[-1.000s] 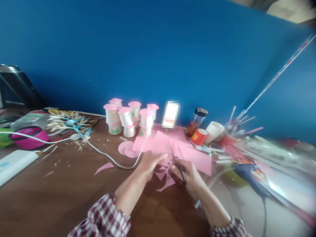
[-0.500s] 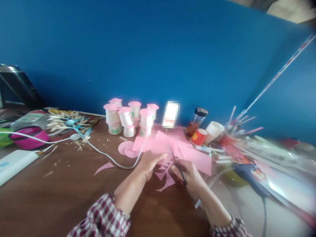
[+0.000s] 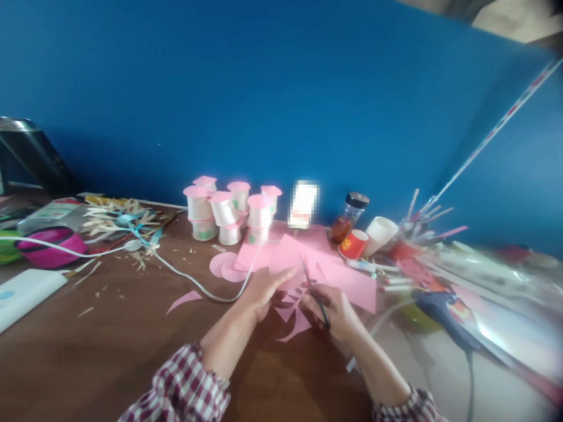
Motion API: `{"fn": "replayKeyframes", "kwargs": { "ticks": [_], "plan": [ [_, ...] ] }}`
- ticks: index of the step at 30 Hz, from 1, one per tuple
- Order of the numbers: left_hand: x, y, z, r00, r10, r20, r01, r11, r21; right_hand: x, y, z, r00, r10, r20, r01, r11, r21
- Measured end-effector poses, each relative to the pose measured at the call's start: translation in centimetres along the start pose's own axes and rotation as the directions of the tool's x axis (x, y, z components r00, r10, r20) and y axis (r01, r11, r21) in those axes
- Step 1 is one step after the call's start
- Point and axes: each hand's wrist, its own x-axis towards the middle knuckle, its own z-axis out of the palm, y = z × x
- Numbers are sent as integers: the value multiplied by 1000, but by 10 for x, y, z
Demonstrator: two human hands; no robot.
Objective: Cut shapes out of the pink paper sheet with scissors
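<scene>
A piece of pink paper (image 3: 284, 253) is pinched in my left hand (image 3: 263, 291), the thumb lying across it. My right hand (image 3: 334, 308) is wrapped round a pair of dark-handled scissors (image 3: 324, 316), whose blades point up and away along the paper's right side. Under both hands lie pink offcuts (image 3: 297, 325), some narrow and pointed. More pink sheets (image 3: 352, 284) are spread behind and to the right. Two pink paper discs (image 3: 223, 265) rest left of my left hand, and a curved pink scrap (image 3: 185, 299) lies nearer me.
Stacked white paper cups (image 3: 200, 205) with pink tops stand at the back. A lidded bottle (image 3: 347, 217), a red cup (image 3: 353, 243) and a white cup (image 3: 382, 231) sit right of them. A white cable (image 3: 189, 281) crosses the left side. A glue gun (image 3: 453, 319) lies at right.
The view has shifted very slightly. My left thumb and the pink paper have moved a little; the scissors stay in about the same place.
</scene>
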Motion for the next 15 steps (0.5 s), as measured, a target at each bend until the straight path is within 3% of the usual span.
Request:
{"fn": "replayKeyframes", "kwargs": {
  "ticks": [3,10,15],
  "plan": [
    [0,-5,3,999,49,-18,-50,996,-68,0,3,10,999,33,-16,-31,994,103],
    [-9,-20,21,971,203,125,-164,949,-270,1,-3,24,987,81,-141,-50,977,209],
    [-6,-29,26,983,178,-52,-185,956,-228,2,-3,27,982,91,-168,-50,971,234]
  ]
}}
